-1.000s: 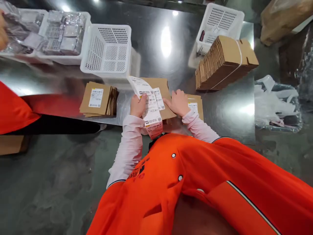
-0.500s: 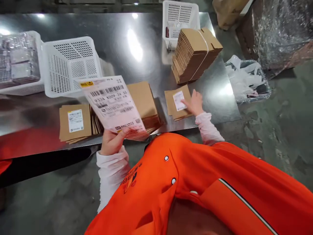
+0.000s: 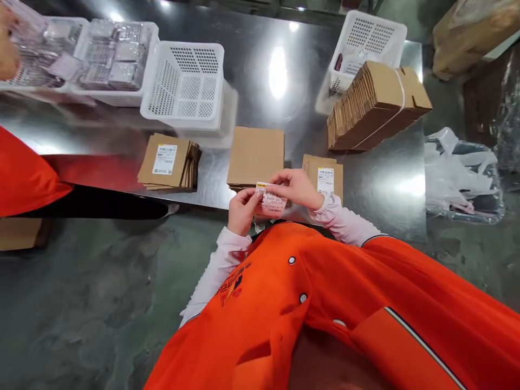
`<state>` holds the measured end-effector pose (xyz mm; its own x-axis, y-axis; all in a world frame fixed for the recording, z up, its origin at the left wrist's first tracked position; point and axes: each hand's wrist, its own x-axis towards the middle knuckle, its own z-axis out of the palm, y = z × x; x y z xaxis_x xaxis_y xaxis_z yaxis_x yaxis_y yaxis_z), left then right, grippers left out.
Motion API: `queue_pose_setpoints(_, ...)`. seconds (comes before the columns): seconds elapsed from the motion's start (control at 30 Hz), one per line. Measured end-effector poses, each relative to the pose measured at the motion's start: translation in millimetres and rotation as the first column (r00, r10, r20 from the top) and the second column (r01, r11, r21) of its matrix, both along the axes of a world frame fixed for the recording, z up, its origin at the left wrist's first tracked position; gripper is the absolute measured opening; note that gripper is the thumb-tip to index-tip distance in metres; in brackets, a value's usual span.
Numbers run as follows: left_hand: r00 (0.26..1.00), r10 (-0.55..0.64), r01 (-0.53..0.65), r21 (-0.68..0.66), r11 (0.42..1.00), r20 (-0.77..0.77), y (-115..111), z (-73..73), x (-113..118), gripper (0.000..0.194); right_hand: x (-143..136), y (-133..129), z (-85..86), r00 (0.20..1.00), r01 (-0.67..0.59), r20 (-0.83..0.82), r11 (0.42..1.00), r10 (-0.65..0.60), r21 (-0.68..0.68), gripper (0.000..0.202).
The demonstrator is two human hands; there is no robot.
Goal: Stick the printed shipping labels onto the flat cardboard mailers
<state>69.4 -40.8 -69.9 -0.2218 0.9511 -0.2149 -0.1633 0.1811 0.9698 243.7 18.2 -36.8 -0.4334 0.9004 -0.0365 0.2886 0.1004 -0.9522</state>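
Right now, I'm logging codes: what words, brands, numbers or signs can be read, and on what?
"009-24" on the held label; the neighbouring characters and smaller lines are unclear.
Left stack label, on the left cardboard stack: too small to read.
Right stack label, on the right cardboard stack: too small to read.
Chest print, on the orange garment: too distorted to read.

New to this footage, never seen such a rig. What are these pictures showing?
No machine: these are a person's bare hands. One head-worn camera takes every picture, looking forward and down; the orange garment is the wearer's. The left hand pinches a printed label; the right hand touches its upper edge. On the metal table lie a plain cardboard stack, a labelled stack on each side, and a strapped bundle farther right, with white baskets toward the back. Reddish clothing at the left edge is another person's.
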Motion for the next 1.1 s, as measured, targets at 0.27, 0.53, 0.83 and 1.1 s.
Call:
queue_pose_setpoints(0.27, 0.980, 0.194, -0.195, -0.008, 0.981, -0.048, 13, -1.2, 8, 0.050, -19, 37, 9.3, 0.997, 0.024, 0.067, 0.996, -0.030, 0.082, 0.020)
queue_pose_setpoints(0.53, 0.931, -0.182, 0.284, -0.315, 0.905, 0.317, 4, -17.1, -32, 0.067, -51, 166, -32.4, 0.910, 0.184, 0.331, 0.959, -0.249, 0.214, 0.030)
queue_pose_setpoints(0.83, 0.928, -0.260, 0.355, -0.427, 0.832, 0.267, -41, -39.4, -53, 0.058, -63, 166, -47.6, 0.708, 0.088, 0.625, 0.919, -0.328, 0.383, 0.080)
queue_pose_setpoints(1.1, 0.987, -0.131, 0.143, -0.126, 0.982, 0.095, -36, 16.9, -93, 0.045, -90, 94, -47.6, 0.656, -0.325, 0.755, 0.899, -0.009, 0.293, 0.079)
